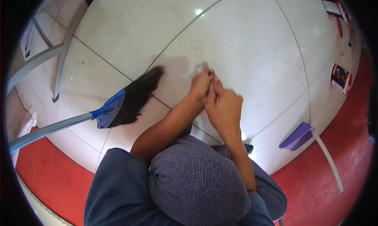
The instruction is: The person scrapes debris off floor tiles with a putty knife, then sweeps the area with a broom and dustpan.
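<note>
Greyish piece point(201, 66), perhaps metal, at hands point(225, 106)

Broom point(110, 109): blue head, black bristles point(136, 98). Floor point(244, 40) around broom: white, dark grid lines. Dustpan point(297, 136), right of broom: purple; white handle point(328, 161). Frame point(65, 48), above broom: grey, black tips.

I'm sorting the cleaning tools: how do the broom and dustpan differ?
The broom is blue with dark bristles; the dustpan is purple. The broom's handle runs out of view; the dustpan's pale handle shows its end. Both are handled tools.
</note>
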{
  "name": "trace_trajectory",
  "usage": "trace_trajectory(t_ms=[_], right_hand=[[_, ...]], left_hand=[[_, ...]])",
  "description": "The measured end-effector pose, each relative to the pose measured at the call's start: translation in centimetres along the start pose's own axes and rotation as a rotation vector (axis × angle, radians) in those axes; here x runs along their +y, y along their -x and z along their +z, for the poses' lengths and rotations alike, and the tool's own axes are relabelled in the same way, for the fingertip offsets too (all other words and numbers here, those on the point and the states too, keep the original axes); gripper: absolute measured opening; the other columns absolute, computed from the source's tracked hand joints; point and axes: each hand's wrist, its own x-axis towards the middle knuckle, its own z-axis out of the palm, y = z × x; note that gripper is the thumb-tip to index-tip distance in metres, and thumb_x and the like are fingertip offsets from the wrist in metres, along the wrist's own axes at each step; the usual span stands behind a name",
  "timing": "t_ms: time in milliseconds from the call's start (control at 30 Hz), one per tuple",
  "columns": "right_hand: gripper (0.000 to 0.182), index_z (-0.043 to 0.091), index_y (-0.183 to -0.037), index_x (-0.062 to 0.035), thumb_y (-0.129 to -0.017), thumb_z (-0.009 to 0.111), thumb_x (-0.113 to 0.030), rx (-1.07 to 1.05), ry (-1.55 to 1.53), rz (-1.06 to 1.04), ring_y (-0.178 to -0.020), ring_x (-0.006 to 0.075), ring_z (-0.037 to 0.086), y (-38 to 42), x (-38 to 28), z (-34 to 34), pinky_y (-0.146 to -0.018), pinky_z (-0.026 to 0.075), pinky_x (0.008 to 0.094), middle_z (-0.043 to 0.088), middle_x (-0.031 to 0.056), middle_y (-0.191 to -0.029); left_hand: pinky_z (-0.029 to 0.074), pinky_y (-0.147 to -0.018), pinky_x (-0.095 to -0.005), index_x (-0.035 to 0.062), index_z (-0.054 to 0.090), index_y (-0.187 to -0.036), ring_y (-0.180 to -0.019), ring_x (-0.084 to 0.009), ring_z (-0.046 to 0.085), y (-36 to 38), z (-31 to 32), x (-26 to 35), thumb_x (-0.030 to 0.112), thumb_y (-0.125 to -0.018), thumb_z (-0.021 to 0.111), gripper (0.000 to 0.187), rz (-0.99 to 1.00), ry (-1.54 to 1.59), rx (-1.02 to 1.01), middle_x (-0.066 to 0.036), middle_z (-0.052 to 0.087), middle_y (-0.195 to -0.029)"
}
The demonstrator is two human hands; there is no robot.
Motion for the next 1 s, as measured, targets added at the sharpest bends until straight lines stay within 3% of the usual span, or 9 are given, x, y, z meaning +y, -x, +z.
trace_trajectory(t_ms=[133, 267, 467, 567, 667, 700, 733, 900, 1000], right_hand=[[0.028, 0.067, -0.1, 0.0039, -0.086, 0.049, -0.012, -0.193, 0.073, 0.147, -0.077, 0.0395, 0.065, -3.9, -2.7, -1.0, -0.07, 0.052, 0.0459, 0.065, 0.0253, -0.098], [0.027, 0.069, -0.101, 0.0019, -0.088, 0.054, -0.016, -0.079, -0.001, 0.087, -0.076, 0.0392, 0.065, 0.3, -0.8, -0.1, -0.069, 0.053, 0.0416, 0.064, 0.0254, -0.082], [0.031, 0.065, -0.112, -0.0006, -0.089, 0.052, -0.016, -0.12, -0.018, 0.12, -0.08, 0.0368, 0.066, -4.4, -2.1, -0.5, -0.071, 0.053, 0.0396, 0.064, 0.0258, -0.092], [0.03, 0.066, -0.111, -0.0015, -0.09, 0.051, -0.017, -0.007, -0.06, -0.015, -0.082, 0.0369, 0.066, 1.2, 0.2, -0.3, -0.071, 0.053, 0.0387, 0.064, 0.0258, -0.093], [0.03, 0.066, -0.109, -0.0015, -0.09, 0.051, -0.018, -0.017, 0.038, 0.064, -0.081, 0.0367, 0.067, 0.0, 0.6, -0.5, -0.07, 0.053, 0.0382, 0.064, 0.0253, -0.091], [0.029, 0.067, -0.106, -0.0006, -0.091, 0.052, -0.019, -0.168, 0.114, 0.248, -0.08, 0.0367, 0.067, -2.7, -1.3, -1.9, -0.068, 0.053, 0.0373, 0.065, 0.025, -0.088], [0.029, 0.068, -0.104, 0.0004, -0.091, 0.052, -0.02, -0.076, 0.038, 0.199, -0.079, 0.0365, 0.067, -4.4, -1.2, -2.0, -0.066, 0.052, 0.0365, 0.065, 0.0242, -0.085], [0.03, 0.068, -0.105, -0.0009, -0.09, 0.053, -0.022, 0.055, -0.015, 0.049, -0.08, 0.0358, 0.067, -1.2, 0.9, -1.5, -0.067, 0.052, 0.0379, 0.066, 0.0236, -0.087], [0.03, 0.068, -0.106, -0.002, -0.09, 0.053, -0.023, -0.014, 0.062, 0.19, -0.08, 0.0366, 0.067, -3.2, 0.4, -2.3, -0.069, 0.052, 0.038, 0.066, 0.0235, -0.088]], left_hand=[[0.047, -0.06, -0.0325, 0.0054, 0.048, -0.082, -0.06, -0.017, 0.048, -0.1, 3.8, 4.0, 0.03, -0.101, 0.04, 0.032, 0.121, -0.056, 0.031, -0.004, 0.047, -0.066], [0.047, -0.059, -0.0298, 0.0042, 0.053, -0.085, -0.06, -0.0156, 0.05, -0.5, -0.4, 0.5, 0.033, -0.099, 0.047, 0.033, 0.059, -0.032, 0.004, -0.003, 0.049, -0.065], [0.046, -0.058, -0.0287, 0.0059, 0.05, -0.08, -0.061, -0.0143, 0.05, -0.4, 3.5, 4.5, 0.024, -0.097, 0.046, 0.025, 0.171, -0.053, -0.008, -0.002, 0.049, -0.067], [0.047, -0.058, -0.0327, 0.0055, 0.048, -0.081, -0.06, -0.0165, 0.048, 2.0, 0.4, -0.4, 0.027, -0.097, 0.044, 0.027, -0.011, -0.072, 0.088, -0.004, 0.046, -0.065], [0.047, -0.058, -0.0349, 0.0044, 0.046, -0.083, -0.059, -0.0182, 0.048, 1.2, 2.4, 0.5, 0.025, -0.096, 0.042, 0.025, 0.016, -0.123, 0.057, -0.006, 0.045, -0.065], [0.047, -0.058, -0.0352, 0.0043, 0.046, -0.083, -0.059, -0.0184, 0.048, 0.7, 3.9, 1.7, 0.024, -0.096, 0.042, 0.024, 0.044, -0.142, 0.039, -0.006, 0.045, -0.065], [0.048, -0.059, -0.0356, 0.0049, 0.046, -0.084, -0.06, -0.0186, 0.048, -0.2, 5.5, 3.0, 0.024, -0.096, 0.042, 0.023, 0.133, -0.127, -0.06, -0.006, 0.046, -0.066], [0.046, -0.061, -0.0305, 0.0091, 0.047, -0.076, -0.063, -0.0157, 0.049, 1.2, 4.4, 0.5, 0.027, -0.097, 0.045, 0.028, -0.089, -0.099, 0.064, -0.002, 0.045, -0.065], [0.048, -0.058, -0.0365, 0.0044, 0.045, -0.084, -0.062, -0.0204, 0.05, -1.3, 5.1, 0.7, 0.029, -0.098, 0.042, 0.029, -0.002, -0.119, 0.009, -0.008, 0.047, -0.069]])
